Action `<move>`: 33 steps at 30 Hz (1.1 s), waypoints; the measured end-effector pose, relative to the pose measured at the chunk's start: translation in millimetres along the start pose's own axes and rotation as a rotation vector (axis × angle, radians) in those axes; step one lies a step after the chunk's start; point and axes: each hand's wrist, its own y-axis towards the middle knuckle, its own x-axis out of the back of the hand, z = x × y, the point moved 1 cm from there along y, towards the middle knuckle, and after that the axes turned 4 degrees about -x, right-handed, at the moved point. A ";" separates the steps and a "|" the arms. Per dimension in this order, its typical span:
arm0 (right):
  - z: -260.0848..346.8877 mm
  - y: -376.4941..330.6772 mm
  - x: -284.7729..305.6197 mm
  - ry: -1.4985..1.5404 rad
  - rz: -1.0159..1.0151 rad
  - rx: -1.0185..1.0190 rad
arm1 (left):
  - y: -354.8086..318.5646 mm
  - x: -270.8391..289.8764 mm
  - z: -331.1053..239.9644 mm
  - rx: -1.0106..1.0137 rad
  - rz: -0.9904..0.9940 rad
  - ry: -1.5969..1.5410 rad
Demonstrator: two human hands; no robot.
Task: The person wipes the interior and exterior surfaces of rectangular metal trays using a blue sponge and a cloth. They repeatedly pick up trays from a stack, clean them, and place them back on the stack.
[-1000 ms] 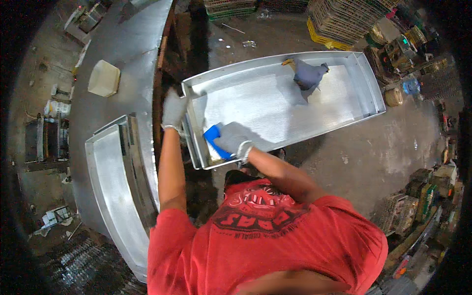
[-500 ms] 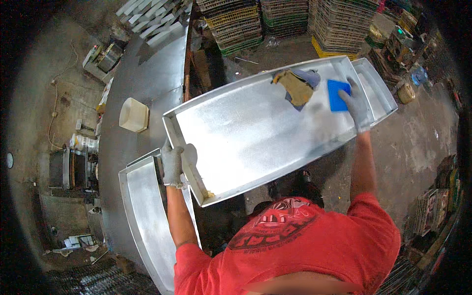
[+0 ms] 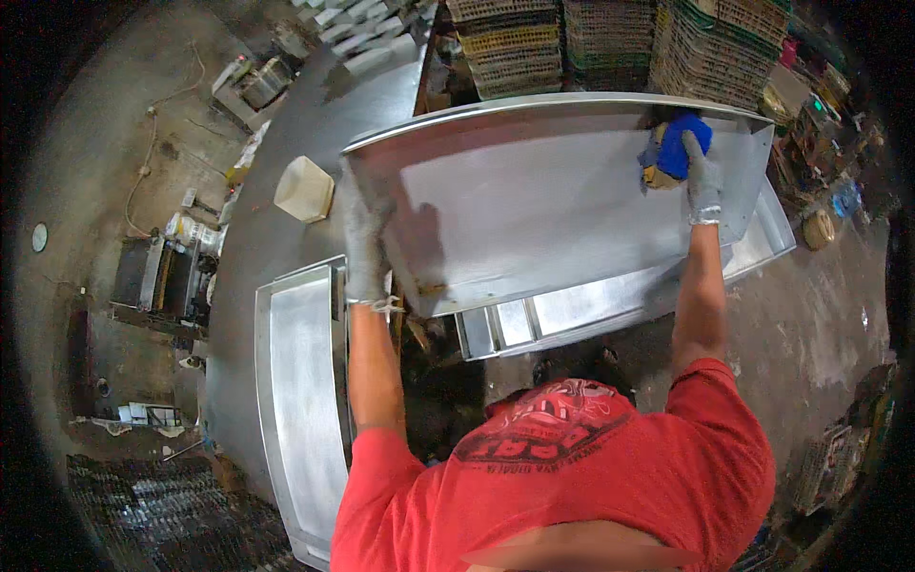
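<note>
A long, shallow metal tray [image 3: 553,205] is tipped up, its far long side raised, above another metal tray [image 3: 591,310]. My left hand [image 3: 366,243], in a grey-white glove, grips the left end wall of the upper tray. Inside that tray near its right end, my gloved right hand [image 3: 703,176] holds a flat blue pad [image 3: 682,145]. The pad presses over a crumpled tan and dark rag [image 3: 654,172], which it partly hides. Some of the fingers behind the pad are out of sight.
To the left, a long metal table [image 3: 257,191] carries a cream plastic container [image 3: 305,189]. Another shallow tray [image 3: 303,400] lies at the table's near edge. Stacked plastic crates [image 3: 505,48] stand beyond the tray. A round tan container [image 3: 818,230] sits on the floor at right.
The upper tray has tipped up at its far side, uncovering more of the tray below. My right hand has moved the blue pad away from me onto the rag, now farther right.
</note>
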 end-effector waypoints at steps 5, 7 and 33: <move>26.8 7.4 -153.6 -0.055 0.591 0.137 | -0.1 -71.8 -16.0 -0.169 0.189 0.237; 61.6 -24.3 -211.2 -0.255 0.346 0.968 | -1.2 -83.8 -16.5 -0.190 0.187 0.151; 77.4 -83.7 -177.7 0.143 0.990 -0.052 | 40.2 -97.6 -14.2 -0.323 0.097 0.117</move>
